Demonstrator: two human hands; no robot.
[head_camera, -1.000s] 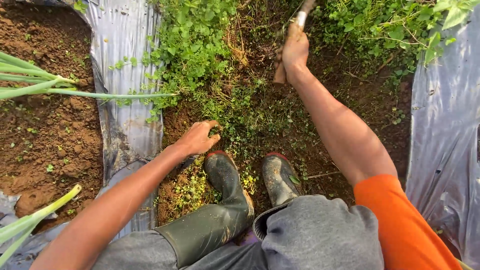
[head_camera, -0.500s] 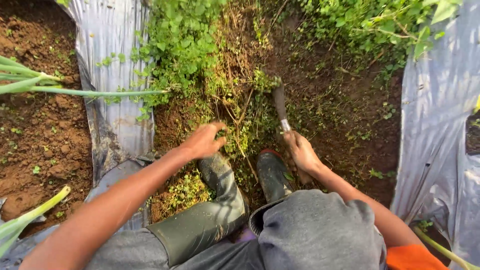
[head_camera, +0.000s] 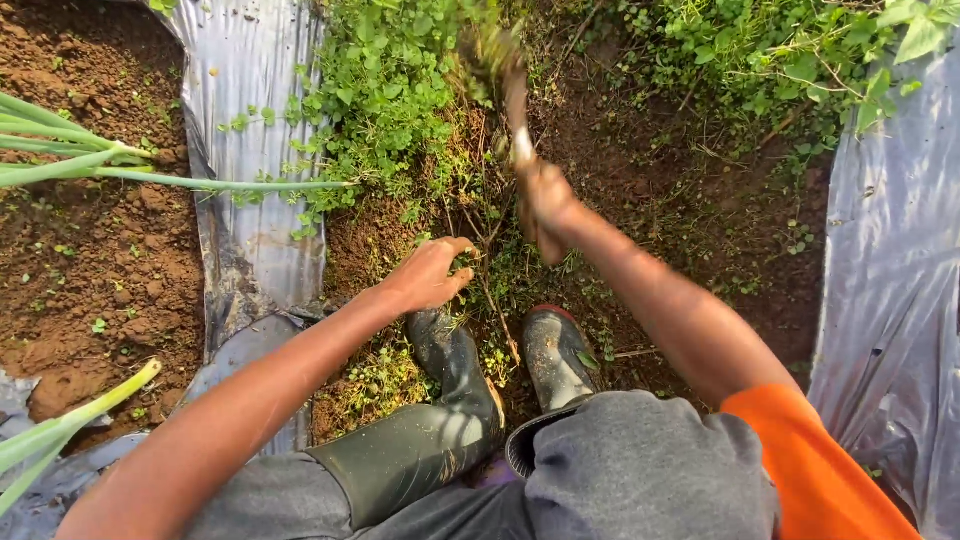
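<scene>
Between two silver plastic sheets (head_camera: 250, 150) on the soil, the left hand (head_camera: 430, 275) rests half-open, fingers curled on low weeds (head_camera: 385, 100) just above the rubber boots (head_camera: 450, 350). To its right, the right hand (head_camera: 548, 200) grips a blurred hand tool (head_camera: 512, 100), blade raised over the weeds near the furrow's top edge

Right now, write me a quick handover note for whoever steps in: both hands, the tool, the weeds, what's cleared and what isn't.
Right hand: shut on the handle of a blurred hand tool, its blade up among the weeds.
Left hand: open, fingers on weed stems just ahead of the rubber boots.
Done: bare soil shows right of the tool.
Left: thick green weeds along the silver plastic mulch at left, more at upper right.
</scene>
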